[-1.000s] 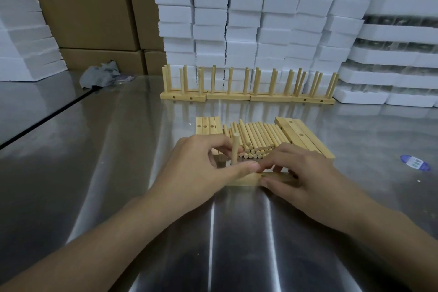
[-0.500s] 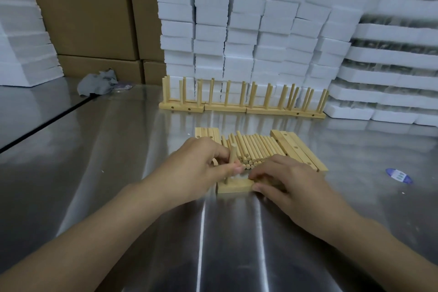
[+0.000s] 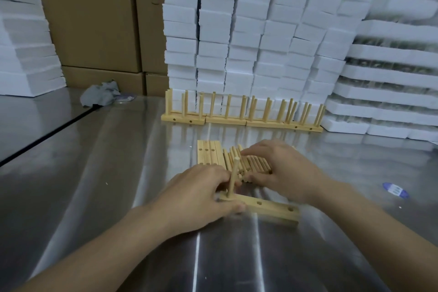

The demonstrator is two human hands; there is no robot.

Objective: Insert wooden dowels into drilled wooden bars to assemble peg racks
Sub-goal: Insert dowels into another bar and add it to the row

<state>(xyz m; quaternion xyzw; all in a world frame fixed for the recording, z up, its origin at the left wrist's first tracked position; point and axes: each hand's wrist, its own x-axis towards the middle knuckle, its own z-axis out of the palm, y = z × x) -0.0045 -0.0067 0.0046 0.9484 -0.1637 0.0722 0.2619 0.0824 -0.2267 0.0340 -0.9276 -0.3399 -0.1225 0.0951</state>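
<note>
The left hand (image 3: pixel 201 197) grips the left end of a drilled wooden bar (image 3: pixel 270 210), thumb against its near face and fingers curled behind it. The bar lies flat on the steel tabletop (image 3: pixel 94 185), angled away to the right, with two open holes showing on its top. One dowel (image 3: pixel 233 176) stands upright in the hole at the bar's left end, just beside the left fingers.

The right hand (image 3: pixel 284 170) lies over a pile of loose dowels (image 3: pixel 256 165) behind the bar, fingers stretched across them and thumb at their near ends; whether it has pinched one cannot be told.

Flat spare bars (image 3: pixel 208 155) lie touching the left of the pile. Finished racks (image 3: pixel 241 117) stand in a row further back, before stacked white foam blocks (image 3: pixel 237 42).
</note>
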